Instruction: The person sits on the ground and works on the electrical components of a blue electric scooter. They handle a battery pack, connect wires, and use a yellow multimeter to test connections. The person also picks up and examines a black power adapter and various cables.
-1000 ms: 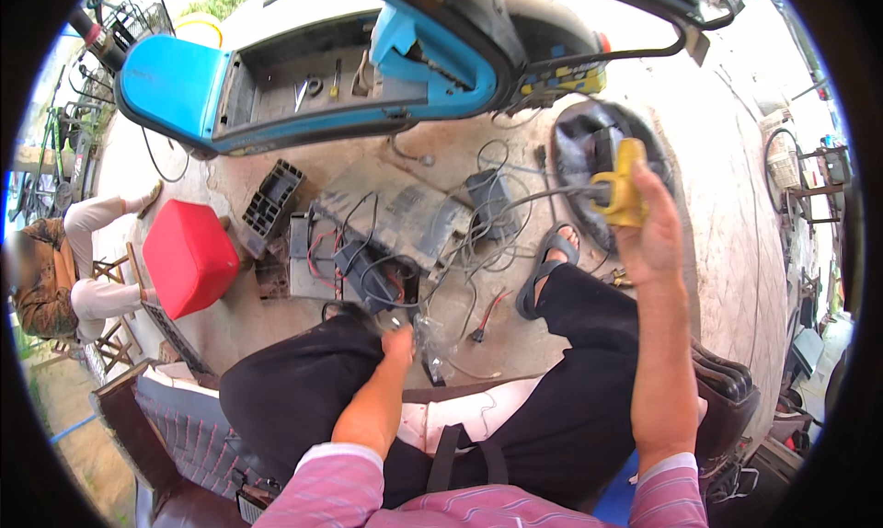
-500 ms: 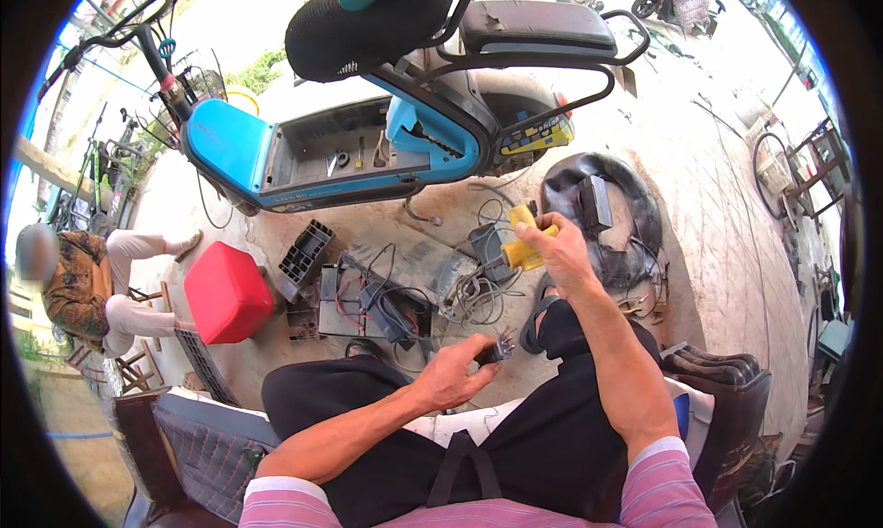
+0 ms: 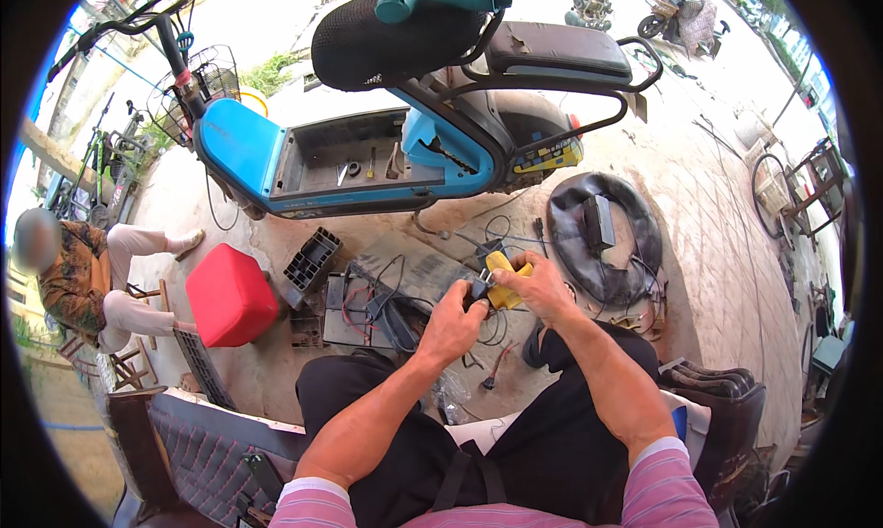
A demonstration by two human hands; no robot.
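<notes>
A yellow plastic piece (image 3: 503, 295) and a black plug (image 3: 479, 288) come together above the ground (image 3: 727, 252) between two bare hands; half a second ago they were apart, the plug lower and nearer the lap; the work is now close and two-handed, and with its metal prongs (image 3: 485, 275) showing, the plug appears not to be seated; whether the pieces touch cannot be told; the left hand (image 3: 452, 324) pinches the plug between thumb and fingers; the right hand (image 3: 541, 289) has its fingers curled around the yellow piece; nearby, a dark charger (image 3: 394, 326) lies at the right edge of a grey case (image 3: 346, 333); to the right, a black box (image 3: 601, 220) rests across the left inner edge of an inner tube (image 3: 567, 220); beyond, a blue scooter (image 3: 241, 142) stands at the ground's far side; at left, a red stool (image 3: 230, 295) stands near a seated person (image 3: 72, 266).
</notes>
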